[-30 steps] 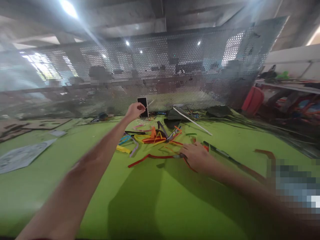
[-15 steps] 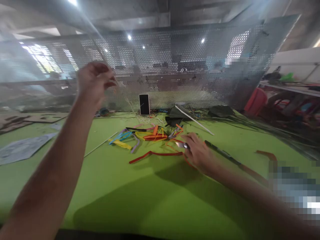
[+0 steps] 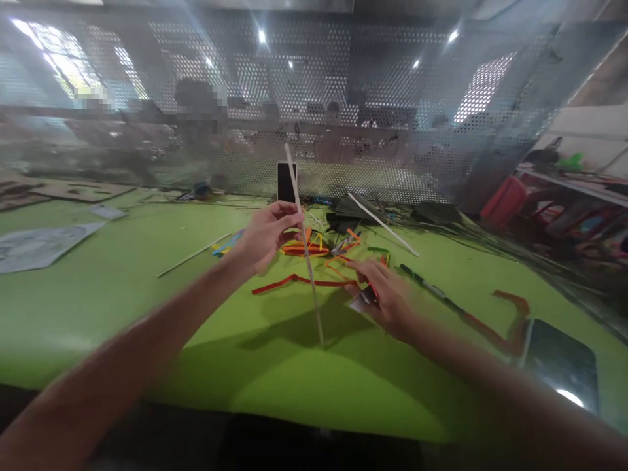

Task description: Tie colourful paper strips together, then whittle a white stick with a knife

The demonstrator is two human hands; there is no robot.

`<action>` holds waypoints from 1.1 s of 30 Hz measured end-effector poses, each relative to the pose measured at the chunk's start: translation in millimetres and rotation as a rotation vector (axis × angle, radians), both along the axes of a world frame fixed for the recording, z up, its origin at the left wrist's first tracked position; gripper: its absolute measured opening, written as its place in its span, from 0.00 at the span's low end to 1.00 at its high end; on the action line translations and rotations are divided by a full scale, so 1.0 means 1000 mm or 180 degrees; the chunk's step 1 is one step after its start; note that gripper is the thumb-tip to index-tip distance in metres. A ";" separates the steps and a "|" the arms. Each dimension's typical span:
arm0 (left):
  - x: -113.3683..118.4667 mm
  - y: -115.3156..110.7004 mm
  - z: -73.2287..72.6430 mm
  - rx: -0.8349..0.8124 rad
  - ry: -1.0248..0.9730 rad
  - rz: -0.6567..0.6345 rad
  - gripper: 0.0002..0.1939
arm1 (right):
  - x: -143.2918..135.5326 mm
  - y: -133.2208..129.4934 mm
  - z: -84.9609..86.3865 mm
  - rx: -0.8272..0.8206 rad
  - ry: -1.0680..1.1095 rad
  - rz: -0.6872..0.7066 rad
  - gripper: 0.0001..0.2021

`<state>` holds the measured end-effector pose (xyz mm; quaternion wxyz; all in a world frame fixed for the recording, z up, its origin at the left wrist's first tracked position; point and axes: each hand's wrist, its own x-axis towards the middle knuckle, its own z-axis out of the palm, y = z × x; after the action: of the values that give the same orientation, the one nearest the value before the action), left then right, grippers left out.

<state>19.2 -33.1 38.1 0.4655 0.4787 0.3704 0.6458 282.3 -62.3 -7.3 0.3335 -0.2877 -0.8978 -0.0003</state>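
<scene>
My left hand (image 3: 275, 232) pinches a long thin white strip (image 3: 310, 268) at about its middle; the strip stands nearly upright over the green table. Lower and to the right, my right hand (image 3: 385, 294) is closed round a small tool (image 3: 364, 299) with a pale metal end and a red-and-dark part; its exact kind is unclear. A red strip (image 3: 279, 285) lies on the table between the hands, its right end by my right fingers. Behind my hands is a loose pile of orange (image 3: 307, 250), yellow and blue strips, partly hidden by my left hand.
A phone (image 3: 285, 182) stands upright at the back, before a perforated screen (image 3: 314, 131). Another white strip (image 3: 385, 226), dark strips and a pen-like dark tool (image 3: 432, 290) lie to the right. A dark shiny device (image 3: 562, 366) is near right; printed paper (image 3: 46, 245) lies left.
My left hand has come down and right from its raised position, bringing the white strip over the table centre. My right hand stays low, its tool turned slightly. The view has tilted down.
</scene>
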 end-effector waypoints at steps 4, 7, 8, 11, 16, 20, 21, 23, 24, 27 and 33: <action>0.005 -0.003 -0.012 -0.0108 -0.0097 -0.0054 0.13 | -0.006 -0.003 -0.004 -0.0035 -0.0166 0.0113 0.12; 0.008 -0.007 -0.017 -0.0136 -0.0140 -0.0068 0.12 | -0.012 -0.009 -0.004 0.0032 -0.0303 0.0238 0.13; 0.009 -0.008 -0.019 -0.0156 -0.0133 -0.0077 0.12 | -0.013 -0.011 -0.003 0.0059 -0.0342 0.0257 0.13; 0.012 -0.012 -0.021 -0.0184 -0.0091 -0.0129 0.11 | -0.014 -0.015 -0.003 0.0181 -0.0317 0.0288 0.13; 0.006 -0.009 -0.026 -0.0201 -0.0075 -0.0141 0.12 | -0.009 -0.011 -0.006 0.0119 -0.0269 0.0195 0.13; -0.003 -0.001 -0.034 -0.0255 0.0020 -0.0031 0.11 | -0.003 -0.007 -0.003 0.0119 -0.0096 -0.0020 0.14; -0.005 0.001 -0.036 -0.0271 0.0050 -0.0001 0.10 | -0.002 -0.007 -0.002 0.0124 -0.0039 -0.0052 0.15; -0.007 0.003 -0.038 -0.0289 0.0111 0.0029 0.09 | 0.000 -0.005 0.002 0.0100 0.0063 -0.0096 0.14; -0.007 0.004 -0.039 -0.0297 0.0145 0.0030 0.09 | 0.001 -0.005 0.003 0.0087 0.0121 -0.0116 0.14; -0.006 0.003 -0.039 -0.0329 0.0270 -0.0002 0.08 | 0.001 -0.005 0.004 0.0069 0.0271 -0.0143 0.12; 0.001 -0.003 -0.041 -0.0454 0.0375 -0.0175 0.09 | 0.018 0.004 0.028 0.0508 0.0750 -0.0447 0.09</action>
<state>20.3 -35.7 -2.4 0.4933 0.4914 0.4289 0.5755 300.7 -58.6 21.1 0.4575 -0.3204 -0.8272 -0.0611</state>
